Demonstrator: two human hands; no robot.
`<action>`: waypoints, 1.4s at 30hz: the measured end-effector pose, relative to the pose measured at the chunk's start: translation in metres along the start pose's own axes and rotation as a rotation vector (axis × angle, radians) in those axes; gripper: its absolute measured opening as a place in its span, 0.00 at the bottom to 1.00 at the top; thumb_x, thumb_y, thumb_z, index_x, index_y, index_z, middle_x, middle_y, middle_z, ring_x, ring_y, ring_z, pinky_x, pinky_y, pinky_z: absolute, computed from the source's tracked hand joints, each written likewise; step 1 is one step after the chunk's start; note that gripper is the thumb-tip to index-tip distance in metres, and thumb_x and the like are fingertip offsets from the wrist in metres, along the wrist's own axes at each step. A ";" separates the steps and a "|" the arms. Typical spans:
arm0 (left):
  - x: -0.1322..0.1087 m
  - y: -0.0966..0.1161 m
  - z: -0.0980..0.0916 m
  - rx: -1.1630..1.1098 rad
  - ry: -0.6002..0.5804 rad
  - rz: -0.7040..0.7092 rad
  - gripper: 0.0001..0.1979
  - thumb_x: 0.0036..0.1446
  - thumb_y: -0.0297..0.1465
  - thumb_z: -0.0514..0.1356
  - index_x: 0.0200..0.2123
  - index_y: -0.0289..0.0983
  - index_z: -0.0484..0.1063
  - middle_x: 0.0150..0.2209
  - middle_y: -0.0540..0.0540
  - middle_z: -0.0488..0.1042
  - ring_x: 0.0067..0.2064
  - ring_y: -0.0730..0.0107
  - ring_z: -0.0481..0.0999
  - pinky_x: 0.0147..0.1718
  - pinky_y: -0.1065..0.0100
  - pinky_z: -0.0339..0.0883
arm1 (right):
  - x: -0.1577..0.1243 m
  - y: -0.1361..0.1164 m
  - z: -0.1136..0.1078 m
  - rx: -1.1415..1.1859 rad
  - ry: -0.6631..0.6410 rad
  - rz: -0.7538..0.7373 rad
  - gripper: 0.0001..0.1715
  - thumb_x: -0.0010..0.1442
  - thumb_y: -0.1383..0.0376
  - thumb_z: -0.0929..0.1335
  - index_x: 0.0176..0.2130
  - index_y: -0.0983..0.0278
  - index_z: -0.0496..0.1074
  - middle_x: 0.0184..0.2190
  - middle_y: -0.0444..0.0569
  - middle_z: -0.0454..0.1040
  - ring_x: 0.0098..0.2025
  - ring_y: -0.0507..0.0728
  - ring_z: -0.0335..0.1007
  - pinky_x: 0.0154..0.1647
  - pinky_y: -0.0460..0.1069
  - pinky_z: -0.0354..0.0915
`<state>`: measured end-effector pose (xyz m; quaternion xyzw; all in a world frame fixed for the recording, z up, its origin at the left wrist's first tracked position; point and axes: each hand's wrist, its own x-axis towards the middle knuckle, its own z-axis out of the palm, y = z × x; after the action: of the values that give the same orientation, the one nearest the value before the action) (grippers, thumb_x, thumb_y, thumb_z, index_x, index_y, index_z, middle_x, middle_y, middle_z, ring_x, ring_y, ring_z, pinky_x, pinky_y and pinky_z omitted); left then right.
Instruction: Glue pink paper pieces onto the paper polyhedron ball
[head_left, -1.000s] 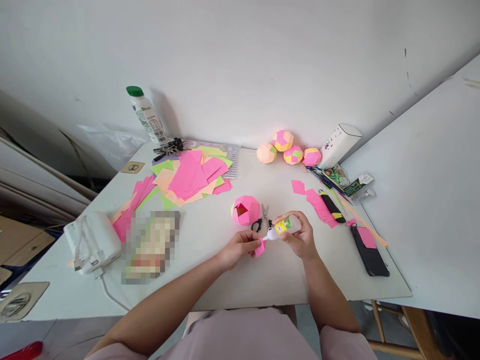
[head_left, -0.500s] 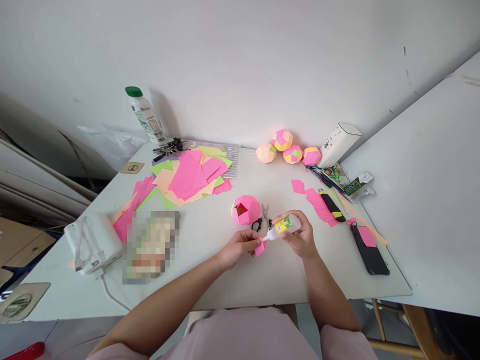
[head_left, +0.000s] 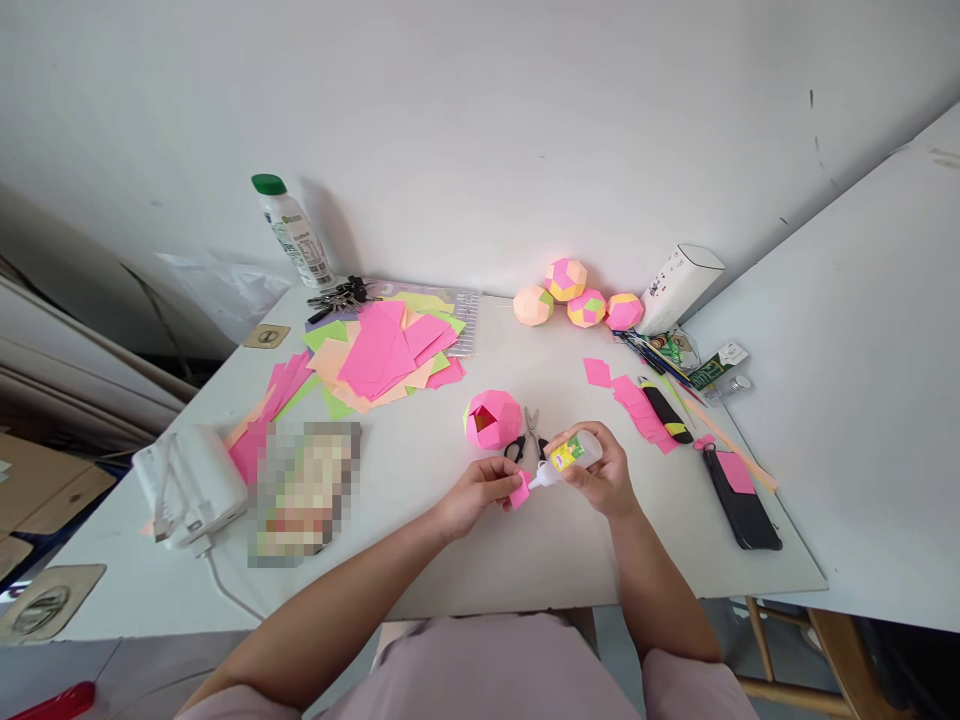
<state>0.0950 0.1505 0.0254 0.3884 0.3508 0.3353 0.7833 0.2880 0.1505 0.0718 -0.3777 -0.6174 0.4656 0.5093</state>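
Pinching a small pink paper piece (head_left: pixel 519 491), left hand (head_left: pixel 474 497) steadies it so the glue bottle (head_left: pixel 568 456), gripped in the closed right hand (head_left: pixel 600 475), meets it nozzle-first. Just behind the bottle: scissors (head_left: pixel 527 438), open pink paper ball (head_left: pixel 492 420) on worktop (head_left: pixel 420 470).

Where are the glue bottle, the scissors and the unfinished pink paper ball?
glue bottle (head_left: pixel 568 455): head view, on its yellow label.
scissors (head_left: pixel 532 424): head view, on the blades near the pivot.
unfinished pink paper ball (head_left: pixel 496 421): head view, on its front pink face.
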 end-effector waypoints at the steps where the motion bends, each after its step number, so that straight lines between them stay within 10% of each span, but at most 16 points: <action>1: 0.000 0.000 0.000 -0.001 0.003 0.001 0.16 0.44 0.41 0.68 0.26 0.34 0.70 0.22 0.51 0.70 0.24 0.76 0.66 0.27 0.71 0.59 | 0.000 0.000 0.000 0.002 -0.009 -0.004 0.21 0.50 0.54 0.74 0.39 0.60 0.66 0.33 0.49 0.77 0.35 0.59 0.73 0.35 0.54 0.69; 12: 0.000 -0.001 -0.001 -0.044 -0.029 0.052 0.14 0.47 0.39 0.68 0.27 0.34 0.71 0.22 0.51 0.71 0.24 0.76 0.68 0.27 0.71 0.61 | 0.001 -0.003 -0.001 0.015 0.026 0.019 0.22 0.48 0.52 0.74 0.38 0.60 0.66 0.31 0.49 0.77 0.31 0.57 0.72 0.31 0.53 0.69; 23: -0.005 0.003 0.001 -0.093 -0.126 0.318 0.04 0.49 0.30 0.68 0.29 0.35 0.77 0.34 0.46 0.75 0.33 0.68 0.76 0.37 0.62 0.70 | 0.006 0.003 -0.015 0.276 0.196 0.042 0.26 0.50 0.44 0.70 0.39 0.57 0.63 0.30 0.43 0.74 0.11 0.43 0.48 0.09 0.43 0.48; 42: -0.007 -0.002 0.010 -0.348 -0.051 0.094 0.12 0.48 0.34 0.67 0.22 0.33 0.70 0.20 0.48 0.73 0.24 0.72 0.73 0.29 0.69 0.67 | 0.004 0.006 -0.007 0.317 -0.007 0.044 0.29 0.45 0.45 0.73 0.38 0.59 0.64 0.28 0.46 0.75 0.14 0.45 0.52 0.09 0.42 0.49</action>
<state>0.0995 0.1407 0.0303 0.2714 0.2490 0.4174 0.8307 0.2940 0.1569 0.0677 -0.3046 -0.5294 0.5695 0.5502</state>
